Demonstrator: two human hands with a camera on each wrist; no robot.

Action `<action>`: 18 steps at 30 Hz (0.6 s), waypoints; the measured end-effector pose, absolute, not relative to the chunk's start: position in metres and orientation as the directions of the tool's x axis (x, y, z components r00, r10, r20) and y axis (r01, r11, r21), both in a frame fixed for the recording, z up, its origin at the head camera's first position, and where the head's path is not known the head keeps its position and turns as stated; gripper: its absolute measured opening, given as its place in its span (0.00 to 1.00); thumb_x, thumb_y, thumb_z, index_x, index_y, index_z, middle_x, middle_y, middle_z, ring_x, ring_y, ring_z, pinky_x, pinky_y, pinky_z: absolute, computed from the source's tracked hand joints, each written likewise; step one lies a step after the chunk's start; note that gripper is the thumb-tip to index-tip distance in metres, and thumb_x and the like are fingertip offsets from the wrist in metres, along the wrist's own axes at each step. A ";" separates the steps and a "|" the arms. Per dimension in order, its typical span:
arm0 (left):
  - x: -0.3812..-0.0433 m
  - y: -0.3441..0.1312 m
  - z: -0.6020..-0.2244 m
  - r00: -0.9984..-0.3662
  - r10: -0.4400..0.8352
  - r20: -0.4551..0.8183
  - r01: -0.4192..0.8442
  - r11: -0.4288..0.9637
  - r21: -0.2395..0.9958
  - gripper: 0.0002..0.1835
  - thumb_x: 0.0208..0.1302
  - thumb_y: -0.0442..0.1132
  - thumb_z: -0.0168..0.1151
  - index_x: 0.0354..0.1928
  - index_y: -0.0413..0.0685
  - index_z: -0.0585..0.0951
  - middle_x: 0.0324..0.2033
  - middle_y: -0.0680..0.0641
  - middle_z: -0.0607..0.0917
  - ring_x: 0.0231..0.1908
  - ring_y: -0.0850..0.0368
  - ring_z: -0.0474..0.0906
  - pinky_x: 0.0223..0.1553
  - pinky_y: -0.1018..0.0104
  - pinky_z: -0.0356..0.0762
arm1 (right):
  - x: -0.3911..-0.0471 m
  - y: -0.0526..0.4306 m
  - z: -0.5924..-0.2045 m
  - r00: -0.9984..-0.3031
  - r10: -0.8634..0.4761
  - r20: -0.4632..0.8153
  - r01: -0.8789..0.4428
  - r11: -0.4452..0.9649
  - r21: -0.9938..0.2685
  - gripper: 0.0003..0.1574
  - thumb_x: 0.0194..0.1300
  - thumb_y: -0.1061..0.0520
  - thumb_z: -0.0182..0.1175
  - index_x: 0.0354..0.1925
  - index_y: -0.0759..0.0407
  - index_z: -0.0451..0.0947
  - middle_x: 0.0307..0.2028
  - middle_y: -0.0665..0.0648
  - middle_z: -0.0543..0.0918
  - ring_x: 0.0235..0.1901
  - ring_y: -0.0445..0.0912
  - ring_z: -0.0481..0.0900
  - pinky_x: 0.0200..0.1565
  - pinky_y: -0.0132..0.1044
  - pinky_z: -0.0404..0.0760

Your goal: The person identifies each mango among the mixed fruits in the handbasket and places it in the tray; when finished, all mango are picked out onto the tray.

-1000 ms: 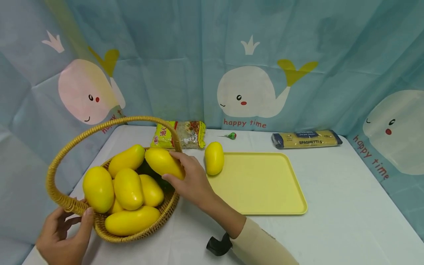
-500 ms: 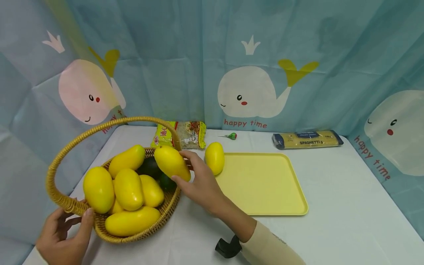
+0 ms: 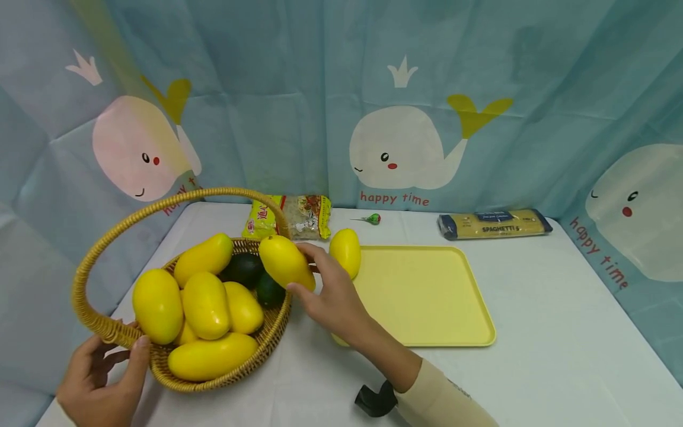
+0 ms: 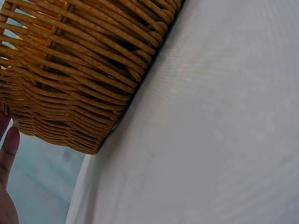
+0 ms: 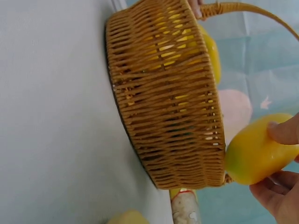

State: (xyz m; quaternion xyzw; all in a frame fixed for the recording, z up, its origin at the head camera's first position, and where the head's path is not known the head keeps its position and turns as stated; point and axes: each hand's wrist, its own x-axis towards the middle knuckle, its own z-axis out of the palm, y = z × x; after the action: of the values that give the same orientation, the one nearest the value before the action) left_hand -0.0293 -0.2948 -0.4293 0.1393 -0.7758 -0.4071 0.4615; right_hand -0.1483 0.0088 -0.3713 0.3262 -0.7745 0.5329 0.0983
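Note:
A yellow mango (image 3: 287, 261) is held between the thumb and fingers of my right hand (image 3: 335, 295), over the right rim of the wicker basket (image 3: 277, 332). In the right wrist view that mango (image 5: 259, 148) shows a greenish end beside the rim. My left hand (image 3: 107, 379) grips the basket's near left rim at the foot of its arched handle. Inside lie several mangoes (image 3: 207, 305) and dark green avocado-like fruits (image 3: 242, 270). Another mango (image 3: 345, 252) rests at the far left corner of the yellow tray (image 3: 416, 296).
Behind the basket lies a yellow and clear food packet (image 3: 306, 216). A small green-and-red wrapped lollipop (image 3: 373, 219) and a spaghetti packet (image 3: 493, 225) lie along the back edge. A whale-print curtain (image 3: 299, 118) hangs behind the white table (image 3: 555, 332).
My right hand has moved right with the mango, from above the basket's inside to its right rim, uncovering the dark green fruits. My left hand has stayed on the basket.

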 end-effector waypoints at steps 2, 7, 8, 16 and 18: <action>-0.029 -0.295 -0.429 -0.536 -0.593 0.601 0.161 0.627 0.762 0.24 0.55 0.23 0.71 0.56 0.34 0.81 0.45 0.56 0.84 0.40 0.65 0.81 0.39 0.84 0.78 | -0.149 0.010 -0.371 -0.772 -0.397 0.497 -0.604 0.212 -0.768 0.41 0.64 0.62 0.70 0.71 0.55 0.65 0.65 0.48 0.73 0.57 0.42 0.74 0.58 0.36 0.79; -0.031 -0.294 -0.430 -0.526 -0.616 0.587 0.151 0.611 0.777 0.24 0.54 0.23 0.71 0.55 0.35 0.82 0.45 0.57 0.84 0.40 0.65 0.81 0.39 0.85 0.77 | -0.150 0.014 -0.372 -0.777 -0.404 0.482 -0.591 0.208 -0.779 0.45 0.64 0.61 0.70 0.74 0.53 0.61 0.69 0.47 0.68 0.59 0.44 0.75 0.56 0.35 0.80; -0.031 -0.294 -0.430 -0.526 -0.618 0.585 0.149 0.609 0.779 0.24 0.54 0.23 0.71 0.55 0.35 0.82 0.44 0.57 0.83 0.40 0.65 0.81 0.39 0.85 0.77 | -0.150 0.015 -0.372 -0.778 -0.409 0.477 -0.589 0.208 -0.781 0.46 0.65 0.61 0.69 0.75 0.53 0.60 0.70 0.48 0.67 0.60 0.45 0.74 0.55 0.35 0.80; -0.030 -0.295 -0.430 -0.534 -0.601 0.596 0.164 0.617 0.770 0.24 0.54 0.22 0.70 0.56 0.34 0.82 0.45 0.53 0.86 0.41 0.63 0.82 0.39 0.84 0.78 | -0.151 0.027 -0.371 -0.785 -0.472 0.402 -0.550 0.233 -0.802 0.56 0.67 0.64 0.66 0.80 0.38 0.48 0.75 0.47 0.56 0.65 0.46 0.68 0.51 0.39 0.83; -0.029 -0.295 -0.429 -0.538 -0.591 0.602 0.171 0.622 0.764 0.24 0.54 0.22 0.70 0.56 0.34 0.82 0.46 0.51 0.86 0.41 0.63 0.82 0.39 0.83 0.78 | -0.152 0.030 -0.372 -0.792 -0.485 0.370 -0.523 0.227 -0.822 0.58 0.66 0.67 0.66 0.79 0.33 0.47 0.75 0.46 0.55 0.65 0.47 0.69 0.50 0.39 0.84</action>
State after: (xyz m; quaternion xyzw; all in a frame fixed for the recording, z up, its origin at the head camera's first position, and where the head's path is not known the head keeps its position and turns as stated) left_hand -0.0292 -0.2950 -0.4288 0.1356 -0.7737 -0.4128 0.4611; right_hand -0.1520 0.0301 -0.3719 0.3219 -0.7830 0.5320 0.0178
